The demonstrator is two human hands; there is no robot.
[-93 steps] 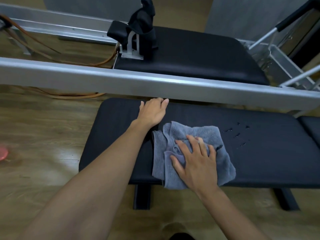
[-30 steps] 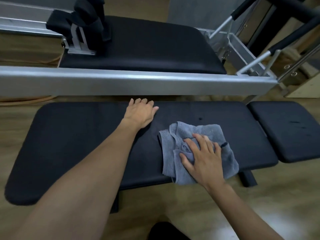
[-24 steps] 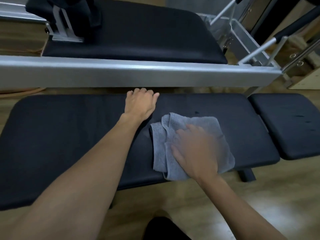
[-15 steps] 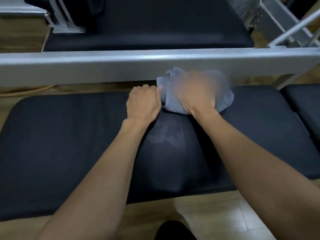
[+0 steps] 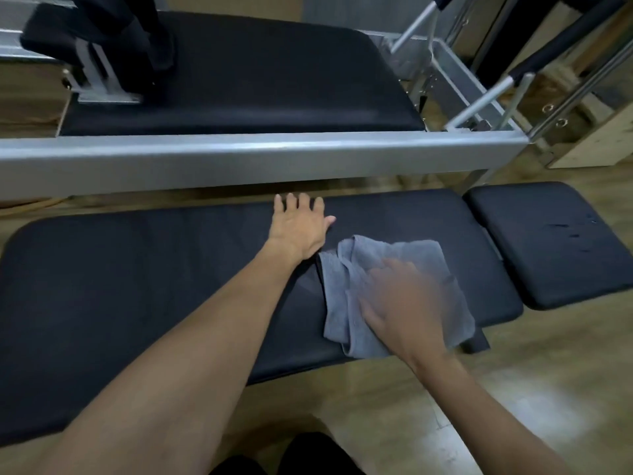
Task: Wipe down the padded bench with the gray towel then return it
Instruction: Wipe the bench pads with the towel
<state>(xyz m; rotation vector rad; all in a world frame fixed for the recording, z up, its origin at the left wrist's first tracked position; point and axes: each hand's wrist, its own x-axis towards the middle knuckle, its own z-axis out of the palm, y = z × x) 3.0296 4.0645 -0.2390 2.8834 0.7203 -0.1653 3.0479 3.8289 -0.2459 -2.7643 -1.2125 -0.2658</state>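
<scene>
The black padded bench (image 5: 137, 289) runs across the view, with a shorter black pad (image 5: 548, 241) at its right end. A crumpled gray towel (image 5: 342, 296) lies on the bench's right half, near the front edge. My right hand (image 5: 407, 306) lies flat on the towel, fingers spread, blurred by motion. My left hand (image 5: 298, 228) rests palm down on the bench's far edge, just left of the towel, fingers spread and holding nothing. A few dark wet marks show on the short pad.
Behind the bench a silver metal rail (image 5: 239, 156) spans the view, part of an exercise frame with a black carriage pad (image 5: 239, 73) and black shoulder rests (image 5: 113, 39). Metal bars (image 5: 479, 101) and a wooden box (image 5: 589, 132) stand at right. Wooden floor lies in front.
My right hand has dragged the towel back from the bench's far edge toward the front edge. My left hand stays on the far edge, its fingers now stretched flat.
</scene>
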